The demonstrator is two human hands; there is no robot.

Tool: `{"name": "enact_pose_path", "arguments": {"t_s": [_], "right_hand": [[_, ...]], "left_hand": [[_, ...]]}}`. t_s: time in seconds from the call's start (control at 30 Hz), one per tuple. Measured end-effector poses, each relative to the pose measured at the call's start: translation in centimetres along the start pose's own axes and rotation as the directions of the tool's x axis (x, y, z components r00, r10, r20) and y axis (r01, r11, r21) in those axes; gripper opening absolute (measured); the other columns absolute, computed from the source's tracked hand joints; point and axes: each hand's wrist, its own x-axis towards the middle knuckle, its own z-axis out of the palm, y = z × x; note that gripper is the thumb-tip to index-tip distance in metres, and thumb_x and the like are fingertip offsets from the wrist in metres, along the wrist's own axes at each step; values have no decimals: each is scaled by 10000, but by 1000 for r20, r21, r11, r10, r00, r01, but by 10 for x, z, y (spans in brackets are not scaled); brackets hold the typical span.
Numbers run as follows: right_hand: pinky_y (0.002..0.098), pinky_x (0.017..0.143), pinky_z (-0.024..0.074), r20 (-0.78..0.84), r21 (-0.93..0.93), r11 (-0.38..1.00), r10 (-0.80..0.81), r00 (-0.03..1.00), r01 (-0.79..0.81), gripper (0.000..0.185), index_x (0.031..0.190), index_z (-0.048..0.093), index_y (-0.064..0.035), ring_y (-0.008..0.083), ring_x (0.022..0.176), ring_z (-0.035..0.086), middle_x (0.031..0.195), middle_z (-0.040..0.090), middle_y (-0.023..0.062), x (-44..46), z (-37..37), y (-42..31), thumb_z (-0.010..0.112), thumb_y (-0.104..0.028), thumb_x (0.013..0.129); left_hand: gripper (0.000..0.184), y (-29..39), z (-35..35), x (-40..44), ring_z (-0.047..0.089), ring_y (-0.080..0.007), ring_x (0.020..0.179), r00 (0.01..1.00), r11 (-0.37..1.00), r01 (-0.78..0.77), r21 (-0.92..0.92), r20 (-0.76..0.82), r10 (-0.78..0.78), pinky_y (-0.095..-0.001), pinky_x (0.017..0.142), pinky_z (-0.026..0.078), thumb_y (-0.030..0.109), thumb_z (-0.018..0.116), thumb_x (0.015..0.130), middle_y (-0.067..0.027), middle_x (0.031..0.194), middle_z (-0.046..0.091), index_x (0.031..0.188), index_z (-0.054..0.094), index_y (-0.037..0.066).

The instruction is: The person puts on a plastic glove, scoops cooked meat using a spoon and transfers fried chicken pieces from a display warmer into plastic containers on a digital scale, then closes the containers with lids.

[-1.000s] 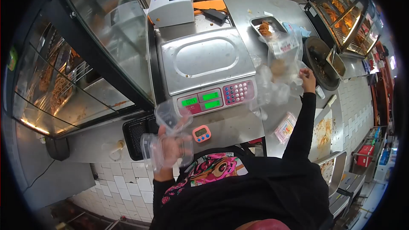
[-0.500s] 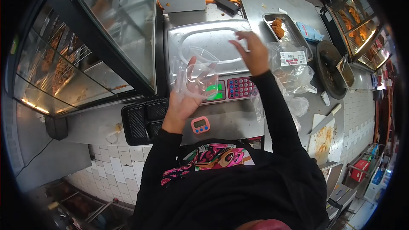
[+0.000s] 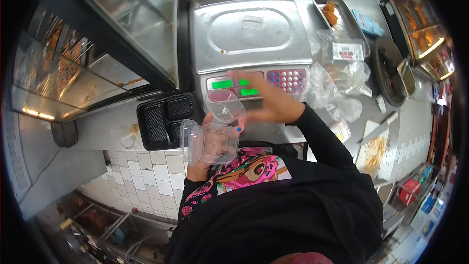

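My left hand [image 3: 199, 160] is closed around clear plastic hinged containers, in front of my apron and mostly seen through them. A square clear container [image 3: 218, 143] faces up, and a second clear plastic piece [image 3: 225, 107] stands above it; I cannot tell whether the two are joined. My right hand [image 3: 274, 101] is blurred by motion just right of that upper piece. Its thumb and forefinger are spread apart, and nothing shows between them. Behind the hands, a weighing scale [image 3: 250, 34] has a steel platter and lit green displays.
A black compartment tray [image 3: 155, 124] lies left of my hands, beside a glass display case [image 3: 146, 34]. To the right are clear plastic bags [image 3: 322, 85], a metal tray [image 3: 349, 24] with fried food, a dark round pan [image 3: 386, 68], and a knife [image 3: 378, 128] by a cutting board [image 3: 372, 154].
My left hand has drawn the containers down from the scale toward my apron, and the plastic pieces have spread apart. My right hand has come down and left, close to them.
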Motion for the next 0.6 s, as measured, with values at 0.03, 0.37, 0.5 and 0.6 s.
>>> {"name": "enact_pose_path", "arguments": {"t_s": [0.03,0.37,0.5,0.6], "right_hand": [[365,1000,408,-22,-9,1000,22,1000,-22,753,1369,396,-69,240,1154,510,1315,474,101,-10,8,-3,793,-221,748],[418,978,437,-159,38,834,549,821,-550,819,1434,330,-185,281,1198,481,1367,389,125,-134,17,11,778,-192,748],[464,1041,379,-342,-428,683,484,806,-592,845,1416,353,-156,349,1276,405,1423,329,148,-183,34,34,782,-144,687],[432,1094,323,-445,-682,411,424,789,-605,756,1344,423,-97,361,1346,327,1476,281,161,-188,37,14,773,-126,674]], "left_hand": [[606,7,-13,3,470,-474,1192,992,990,115,-77,-40,-118,-644,809,480,480,416,953,-335,1362,369,1448,283,158],[516,-21,-15,32,367,-456,1308,989,874,135,467,-122,-87,-653,932,429,406,465,961,-249,1448,339,1377,403,108],[445,-34,-28,53,337,-429,1336,981,791,144,594,-192,-35,-665,1017,334,336,517,949,-213,1466,335,1320,446,102],[385,-41,-35,63,337,-414,1341,971,805,176,566,-236,-47,-684,1026,304,296,533,945,-222,1471,321,1269,493,92]]}}
